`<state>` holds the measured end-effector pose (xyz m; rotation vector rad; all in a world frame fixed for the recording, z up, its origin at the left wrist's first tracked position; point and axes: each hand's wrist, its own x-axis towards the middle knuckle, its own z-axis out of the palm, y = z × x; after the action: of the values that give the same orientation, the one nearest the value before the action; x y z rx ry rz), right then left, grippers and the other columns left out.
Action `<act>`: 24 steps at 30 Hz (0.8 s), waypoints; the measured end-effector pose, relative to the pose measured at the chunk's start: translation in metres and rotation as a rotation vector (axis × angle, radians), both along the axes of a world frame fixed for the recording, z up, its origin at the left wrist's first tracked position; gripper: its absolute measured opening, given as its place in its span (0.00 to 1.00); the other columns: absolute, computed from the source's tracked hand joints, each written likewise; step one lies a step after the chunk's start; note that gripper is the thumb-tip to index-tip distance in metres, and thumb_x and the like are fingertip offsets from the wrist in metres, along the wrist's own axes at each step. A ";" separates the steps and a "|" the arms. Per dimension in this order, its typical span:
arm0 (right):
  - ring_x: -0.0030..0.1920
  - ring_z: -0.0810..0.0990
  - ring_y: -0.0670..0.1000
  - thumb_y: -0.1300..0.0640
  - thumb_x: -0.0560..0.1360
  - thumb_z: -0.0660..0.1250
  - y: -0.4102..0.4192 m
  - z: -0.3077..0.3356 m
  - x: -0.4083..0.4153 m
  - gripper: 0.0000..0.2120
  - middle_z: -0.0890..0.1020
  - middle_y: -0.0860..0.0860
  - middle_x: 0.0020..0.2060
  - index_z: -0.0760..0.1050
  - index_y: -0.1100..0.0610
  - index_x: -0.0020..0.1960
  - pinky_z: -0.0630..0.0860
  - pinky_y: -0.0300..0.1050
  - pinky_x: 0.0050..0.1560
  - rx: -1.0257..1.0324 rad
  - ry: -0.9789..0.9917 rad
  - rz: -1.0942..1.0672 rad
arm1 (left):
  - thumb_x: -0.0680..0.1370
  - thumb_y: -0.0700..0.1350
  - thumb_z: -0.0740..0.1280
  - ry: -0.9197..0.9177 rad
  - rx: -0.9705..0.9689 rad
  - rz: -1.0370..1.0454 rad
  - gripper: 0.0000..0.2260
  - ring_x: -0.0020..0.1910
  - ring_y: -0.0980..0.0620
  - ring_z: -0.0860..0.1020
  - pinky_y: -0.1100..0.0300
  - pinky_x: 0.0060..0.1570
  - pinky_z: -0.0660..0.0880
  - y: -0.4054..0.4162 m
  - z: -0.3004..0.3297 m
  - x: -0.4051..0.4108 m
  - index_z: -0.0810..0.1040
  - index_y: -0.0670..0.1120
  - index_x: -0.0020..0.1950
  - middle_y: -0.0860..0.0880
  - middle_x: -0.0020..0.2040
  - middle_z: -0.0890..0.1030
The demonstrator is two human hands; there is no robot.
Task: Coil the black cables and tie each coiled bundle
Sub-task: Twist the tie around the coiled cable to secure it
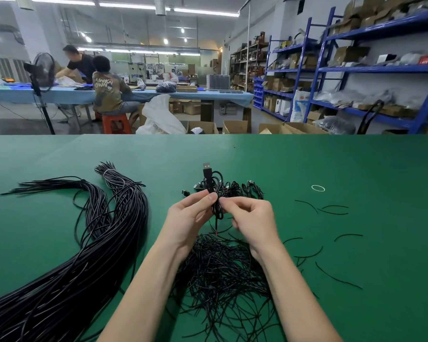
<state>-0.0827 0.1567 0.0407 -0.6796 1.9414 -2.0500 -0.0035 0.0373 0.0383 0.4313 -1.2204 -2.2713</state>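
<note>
- Nearest me, under my forearms, lies a loose tangle of thin black tie wires (223,275) on the green table (356,164).
- Above that heap, my left hand (188,218) pinches the coiled cable (214,191) at its waist, thumb and fingers clamped on it.
- My right hand (251,218) meets it from the other side, fingertips closed on the same waist; I think a tie is between them, but it is too thin to be sure.
- Both hands are equally near, so the twist turns on that shared pinch point.
- Long axis of the coil runs upright, away from me, USB plug (206,167) on top.
- Beyond lie finished bundles (242,187); to my left, the uncoiled cables (92,243).
</note>
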 end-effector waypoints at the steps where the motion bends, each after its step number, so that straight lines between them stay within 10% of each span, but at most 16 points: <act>1: 0.23 0.68 0.42 0.57 0.73 0.78 0.001 0.003 0.002 0.07 0.82 0.47 0.29 0.87 0.53 0.37 0.65 0.33 0.25 -0.049 -0.164 0.066 | 0.63 0.41 0.77 0.002 -0.029 0.005 0.19 0.47 0.50 0.84 0.62 0.51 0.79 0.000 0.001 0.000 0.82 0.39 0.53 0.43 0.48 0.86; 10: 0.26 0.81 0.45 0.38 0.76 0.71 0.003 0.009 0.004 0.11 0.84 0.36 0.31 0.87 0.42 0.44 0.74 0.33 0.32 0.184 0.342 -0.117 | 0.69 0.39 0.77 -0.013 -0.069 0.085 0.18 0.52 0.49 0.83 0.59 0.56 0.78 0.003 -0.004 -0.005 0.82 0.35 0.57 0.40 0.53 0.85; 17: 0.40 0.86 0.51 0.43 0.81 0.65 0.004 0.009 0.009 0.13 0.83 0.37 0.60 0.84 0.44 0.60 0.75 0.37 0.31 -0.081 -0.340 0.341 | 0.73 0.36 0.75 0.039 0.026 0.206 0.11 0.53 0.49 0.83 0.63 0.53 0.77 0.006 -0.004 -0.010 0.83 0.39 0.54 0.42 0.53 0.86; 24: 0.39 0.86 0.51 0.50 0.79 0.70 -0.002 -0.003 0.011 0.17 0.82 0.43 0.62 0.79 0.42 0.67 0.77 0.38 0.33 -0.005 -0.251 0.377 | 0.74 0.35 0.74 0.008 0.055 0.218 0.10 0.46 0.52 0.84 0.65 0.46 0.79 0.003 -0.006 -0.008 0.82 0.39 0.55 0.42 0.50 0.86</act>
<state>-0.0719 0.1549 0.0377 -0.6893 1.5366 -1.8098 -0.0115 0.0403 0.0319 0.5476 -1.0542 -2.1214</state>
